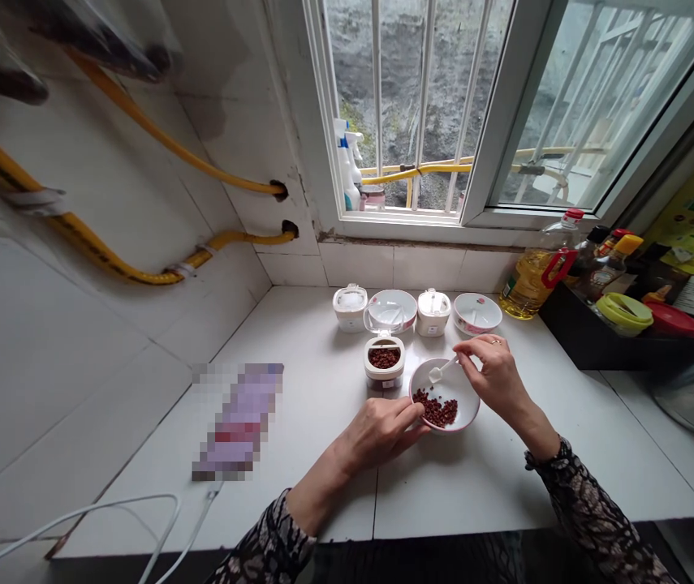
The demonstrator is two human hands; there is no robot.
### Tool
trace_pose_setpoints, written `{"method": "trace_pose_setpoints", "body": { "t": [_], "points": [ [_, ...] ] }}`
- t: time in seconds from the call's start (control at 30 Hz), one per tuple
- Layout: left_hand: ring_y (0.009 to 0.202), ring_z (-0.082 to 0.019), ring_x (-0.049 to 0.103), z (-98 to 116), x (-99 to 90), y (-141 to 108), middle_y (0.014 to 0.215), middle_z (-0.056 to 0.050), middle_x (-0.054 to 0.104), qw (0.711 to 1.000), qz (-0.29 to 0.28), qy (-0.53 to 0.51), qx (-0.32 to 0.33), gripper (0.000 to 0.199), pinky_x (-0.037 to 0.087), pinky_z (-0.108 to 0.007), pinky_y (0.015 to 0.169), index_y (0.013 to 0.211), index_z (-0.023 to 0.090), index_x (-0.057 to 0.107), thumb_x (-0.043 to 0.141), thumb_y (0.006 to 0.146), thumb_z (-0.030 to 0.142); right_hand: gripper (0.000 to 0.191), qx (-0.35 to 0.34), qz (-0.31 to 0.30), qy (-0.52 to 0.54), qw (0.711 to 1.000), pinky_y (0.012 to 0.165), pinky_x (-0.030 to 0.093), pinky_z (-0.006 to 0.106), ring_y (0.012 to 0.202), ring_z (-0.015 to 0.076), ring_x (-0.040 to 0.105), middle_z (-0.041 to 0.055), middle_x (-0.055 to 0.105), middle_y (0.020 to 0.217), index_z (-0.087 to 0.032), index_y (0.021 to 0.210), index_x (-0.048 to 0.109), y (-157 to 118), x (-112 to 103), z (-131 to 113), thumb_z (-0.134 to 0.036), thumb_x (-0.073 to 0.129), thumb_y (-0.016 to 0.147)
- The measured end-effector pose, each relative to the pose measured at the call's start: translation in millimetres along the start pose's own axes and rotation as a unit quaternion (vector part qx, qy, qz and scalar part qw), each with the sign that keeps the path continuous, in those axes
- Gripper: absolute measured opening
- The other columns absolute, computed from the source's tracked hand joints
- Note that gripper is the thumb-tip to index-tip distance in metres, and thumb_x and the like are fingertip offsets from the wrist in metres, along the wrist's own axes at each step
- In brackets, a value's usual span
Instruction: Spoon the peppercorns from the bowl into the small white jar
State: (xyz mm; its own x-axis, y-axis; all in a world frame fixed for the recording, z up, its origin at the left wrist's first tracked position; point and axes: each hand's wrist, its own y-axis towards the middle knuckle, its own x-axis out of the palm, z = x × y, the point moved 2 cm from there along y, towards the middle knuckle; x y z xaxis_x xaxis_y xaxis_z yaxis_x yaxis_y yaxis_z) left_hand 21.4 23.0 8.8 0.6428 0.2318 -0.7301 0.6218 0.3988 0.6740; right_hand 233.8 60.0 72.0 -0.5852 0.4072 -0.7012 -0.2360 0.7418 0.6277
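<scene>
My left hand (385,427) is closed on the left rim of a white bowl (465,389), thumb at the inside edge. Small reddish-brown grains, perhaps peppercorns (441,411), lie in the near left of that bowl. Between the thumb and fingers of my right hand (496,373) is a small white spoon (437,374), its scoop over the bowl's far side. Behind my left hand stands a seasoning jar (385,378) with its lid up, full of the same grains. Whether the spoon carries anything is too small to tell.
Along the wall stand two lidded white jars (350,310) (433,315) and two more bowls (394,310) (477,313). An oil bottle (526,280) and a black condiment tray (590,341) are at right. A blurred purple object (243,422) with a white cable (173,511) lies left.
</scene>
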Motion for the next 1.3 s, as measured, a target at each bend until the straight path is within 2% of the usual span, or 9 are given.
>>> {"method": "trace_pose_setpoints", "body": {
  "t": [0.17, 0.3, 0.43, 0.6, 0.8, 0.97, 1.1, 1.3],
  "points": [
    [0.053, -0.013, 0.059, 0, -0.4, 1, 0.069, -0.001, 0.063, 1.000, 0.013, 0.008, 0.006, 0.026, 0.040, -0.026, 0.046, 0.094, 0.016, 0.056, 0.038, 0.106, 0.031, 0.016, 0.007, -0.046, -0.042, 0.998, 0.090, 0.039, 0.040, 0.082, 0.0231, 0.067, 0.0052, 0.076, 0.078, -0.019, 0.083, 0.071, -13, 16, 6, -0.014, 0.057, 0.090],
    [0.053, -0.013, 0.060, 0, -0.2, 0, 0.068, -0.001, 0.063, 1.000, 0.008, 0.013, 0.002, 0.027, 0.040, -0.025, 0.046, 0.093, 0.016, 0.057, 0.039, 0.106, 0.033, 0.017, 0.036, -0.059, 0.018, 0.997, 0.090, 0.040, 0.041, 0.082, 0.0226, 0.069, 0.0041, 0.076, 0.078, -0.021, 0.083, 0.072, -16, 26, 6, -0.013, 0.058, 0.089],
    [0.054, -0.013, 0.060, 0, -0.3, 0, 0.069, -0.001, 0.063, 1.000, 0.000, 0.006, -0.002, 0.027, 0.041, -0.024, 0.047, 0.093, 0.016, 0.057, 0.040, 0.106, 0.033, 0.016, 0.098, -0.049, 0.082, 0.991, 0.087, 0.045, 0.040, 0.083, 0.0236, 0.069, 0.0045, 0.076, 0.077, -0.024, 0.081, 0.074, -17, 26, 11, -0.021, 0.059, 0.088],
    [0.054, -0.012, 0.059, 0, -0.7, 0, 0.068, -0.001, 0.063, 1.000, -0.008, 0.007, -0.007, 0.027, 0.042, -0.023, 0.047, 0.092, 0.016, 0.058, 0.042, 0.105, 0.033, 0.019, 0.188, -0.056, 0.192, 0.962, 0.076, 0.050, 0.035, 0.074, 0.0217, 0.067, 0.0042, 0.074, 0.071, -0.022, 0.083, 0.075, -17, 21, 16, -0.033, 0.060, 0.086],
    [0.054, -0.012, 0.061, 0, -1.8, 1, 0.069, -0.001, 0.064, 1.000, -0.005, 0.004, -0.003, 0.028, 0.042, -0.023, 0.048, 0.092, 0.017, 0.057, 0.039, 0.106, 0.033, 0.027, 0.249, -0.062, 0.264, 0.930, 0.076, 0.052, 0.036, 0.070, 0.0219, 0.068, 0.0047, 0.074, 0.068, -0.019, 0.083, 0.076, -17, 18, 20, -0.043, 0.065, 0.080],
    [0.054, -0.012, 0.061, 0, -2.4, 2, 0.069, -0.001, 0.064, 1.000, 0.000, 0.003, -0.001, 0.027, 0.043, -0.024, 0.048, 0.092, 0.016, 0.057, 0.040, 0.105, 0.032, 0.033, 0.269, -0.052, 0.293, 0.916, 0.074, 0.053, 0.036, 0.069, 0.0216, 0.068, 0.0049, 0.073, 0.067, -0.018, 0.080, 0.076, -16, 16, 21, -0.050, 0.069, 0.076],
    [0.054, -0.013, 0.062, 1, -1.7, 2, 0.069, -0.001, 0.064, 1.000, 0.002, 0.009, -0.001, 0.027, 0.042, -0.024, 0.047, 0.092, 0.016, 0.057, 0.040, 0.106, 0.032, 0.032, 0.270, -0.038, 0.308, 0.911, 0.073, 0.054, 0.036, 0.068, 0.0212, 0.068, 0.0048, 0.073, 0.068, -0.018, 0.079, 0.075, -9, 15, 17, -0.049, 0.070, 0.075],
    [0.056, -0.013, 0.063, -1, 0.8, 0, 0.070, -0.001, 0.065, 1.000, 0.004, 0.007, -0.006, 0.024, 0.044, -0.024, 0.048, 0.094, 0.017, 0.058, 0.043, 0.104, 0.033, 0.021, 0.206, 0.010, 0.301, 0.931, 0.072, 0.054, 0.035, 0.068, 0.0203, 0.068, 0.0047, 0.074, 0.073, -0.019, 0.081, 0.074, 15, 15, -2, -0.038, 0.066, 0.081]
  ]
}}
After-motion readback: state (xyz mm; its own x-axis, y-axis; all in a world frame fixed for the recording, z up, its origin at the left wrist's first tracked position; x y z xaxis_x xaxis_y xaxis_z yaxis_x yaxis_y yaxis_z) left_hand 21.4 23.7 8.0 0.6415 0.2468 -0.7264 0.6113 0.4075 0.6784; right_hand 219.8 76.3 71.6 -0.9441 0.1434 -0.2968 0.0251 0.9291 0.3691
